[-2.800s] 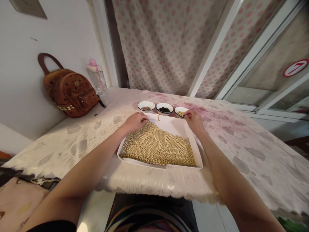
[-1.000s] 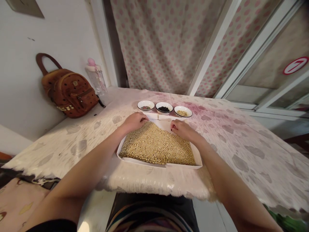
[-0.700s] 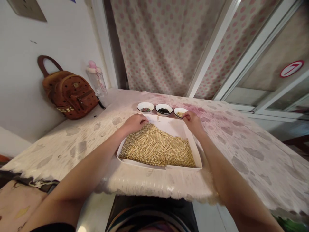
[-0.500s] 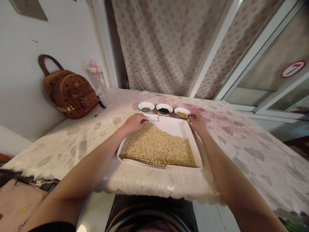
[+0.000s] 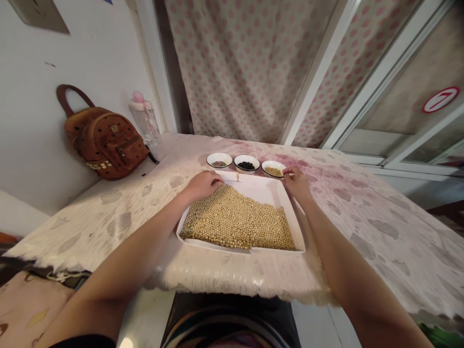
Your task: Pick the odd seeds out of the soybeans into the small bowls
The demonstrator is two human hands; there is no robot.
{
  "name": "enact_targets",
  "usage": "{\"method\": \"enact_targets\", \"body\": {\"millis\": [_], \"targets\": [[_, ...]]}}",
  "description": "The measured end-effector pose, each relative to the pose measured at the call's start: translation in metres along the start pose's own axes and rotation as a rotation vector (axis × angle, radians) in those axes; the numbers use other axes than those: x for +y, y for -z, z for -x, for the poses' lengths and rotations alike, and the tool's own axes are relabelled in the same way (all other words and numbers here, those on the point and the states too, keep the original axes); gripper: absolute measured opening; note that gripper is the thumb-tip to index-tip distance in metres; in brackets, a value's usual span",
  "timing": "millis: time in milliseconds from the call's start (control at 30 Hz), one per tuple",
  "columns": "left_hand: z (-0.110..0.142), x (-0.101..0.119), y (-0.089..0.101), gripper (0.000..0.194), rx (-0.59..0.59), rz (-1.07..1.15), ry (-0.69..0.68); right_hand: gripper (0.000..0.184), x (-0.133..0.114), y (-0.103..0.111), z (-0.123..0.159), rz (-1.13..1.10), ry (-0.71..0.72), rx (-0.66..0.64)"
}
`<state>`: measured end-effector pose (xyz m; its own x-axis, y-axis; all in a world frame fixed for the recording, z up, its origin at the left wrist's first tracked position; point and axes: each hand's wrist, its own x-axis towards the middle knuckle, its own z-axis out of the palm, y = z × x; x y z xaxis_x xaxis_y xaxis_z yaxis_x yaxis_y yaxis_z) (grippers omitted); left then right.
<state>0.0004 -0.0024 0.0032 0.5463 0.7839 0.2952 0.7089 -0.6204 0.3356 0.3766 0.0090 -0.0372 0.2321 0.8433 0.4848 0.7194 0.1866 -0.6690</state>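
Note:
A white tray (image 5: pixel 294 227) filled with yellow beans (image 5: pixel 235 220) lies on the table in front of me. My left hand (image 5: pixel 203 184) rests curled on the beans at the tray's far left corner. My right hand (image 5: pixel 297 181) sits pinched at the tray's far right corner, its fingertips touching the rim of the right bowl (image 5: pixel 273 168), which holds yellow beans. What the pinch holds is too small to see. Two more small bowls stand behind the tray: a middle bowl (image 5: pixel 247 163) with black beans and a left bowl (image 5: pixel 219 160) with mixed dark bits.
A brown backpack (image 5: pixel 105 140) leans on the wall at the left, with a clear bottle (image 5: pixel 145 118) beside it. The table (image 5: pixel 380 217) has a patterned cloth. A dotted curtain (image 5: pixel 250 67) hangs behind, and a window frame runs along the right.
My right hand lifted off the beans in the tray, went to the right bowl, and now stays at its rim. My left hand has stayed put.

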Motion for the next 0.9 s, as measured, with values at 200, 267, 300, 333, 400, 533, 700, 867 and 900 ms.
{"method": "enact_targets", "body": {"millis": [200,267,300,333,400,533,700,867,900], "targets": [[0.0,-0.002,-0.001,0.024,0.003,0.005,-0.011,0.02,-0.007,0.0,0.003,0.087,0.061,-0.008],[0.0,-0.003,-0.002,0.025,0.002,0.005,-0.013,0.02,-0.014,0.003,0.005,0.122,0.066,0.013],[0.0,-0.003,-0.002,0.025,0.002,0.004,-0.011,0.02,-0.019,0.004,0.006,0.14,0.072,0.029],[0.0,-0.003,-0.002,0.025,0.002,0.004,-0.01,0.02,-0.025,0.006,0.007,0.154,0.081,0.046],[0.0,-0.003,-0.002,0.025,0.004,0.008,-0.006,0.02,-0.039,0.009,0.01,0.155,0.109,0.07],[0.0,-0.003,-0.002,0.024,-0.005,0.016,-0.012,0.019,-0.069,0.008,0.022,0.068,0.162,-0.094],[0.0,-0.003,-0.001,0.026,-0.013,0.006,-0.008,0.012,-0.089,-0.005,0.041,0.012,0.23,-0.605],[0.0,-0.003,-0.001,0.026,-0.014,-0.006,-0.013,0.007,-0.09,-0.008,0.046,-0.05,0.195,-0.808],[0.0,-0.003,-0.001,0.025,-0.011,-0.005,-0.017,0.007,-0.09,-0.007,0.046,-0.053,0.199,-0.839]]}}
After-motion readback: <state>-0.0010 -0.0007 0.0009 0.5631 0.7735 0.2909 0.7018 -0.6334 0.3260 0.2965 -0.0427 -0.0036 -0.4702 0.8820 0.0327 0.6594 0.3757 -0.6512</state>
